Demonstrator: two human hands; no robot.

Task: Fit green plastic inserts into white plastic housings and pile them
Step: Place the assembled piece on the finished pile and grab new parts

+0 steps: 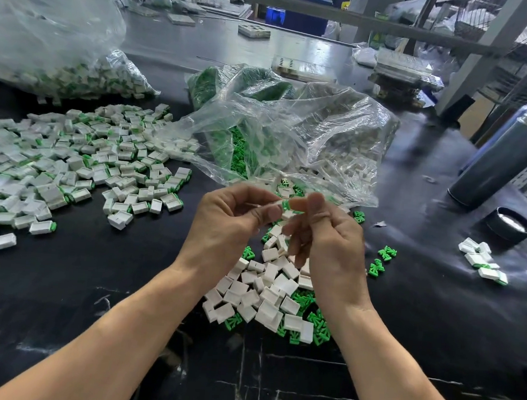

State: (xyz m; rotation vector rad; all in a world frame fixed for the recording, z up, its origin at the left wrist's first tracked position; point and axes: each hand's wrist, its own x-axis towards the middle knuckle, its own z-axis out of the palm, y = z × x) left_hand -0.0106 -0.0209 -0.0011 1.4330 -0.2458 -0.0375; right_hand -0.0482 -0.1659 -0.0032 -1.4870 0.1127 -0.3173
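Housing (286, 213) and green insert (285, 205) sit pinched together between the two hands above the dark surface (123, 283): the left hand (228, 225) grips them with thumb and curled fingers, and the right hand (328, 236) pinches from the other side, its thumb raised. Below the hands lies a loose heap of empty white housings (267, 291) mixed with green inserts (318, 329). To the left a wide pile of fitted pieces (70, 159) spreads across the surface. Behind the hands a clear bag (292, 132) holds more green and white parts, and another bag (47, 40) stands at far left. At right a few fitted pieces (481, 261) lie near a black lid (512, 224) and a grey flask (505, 155).
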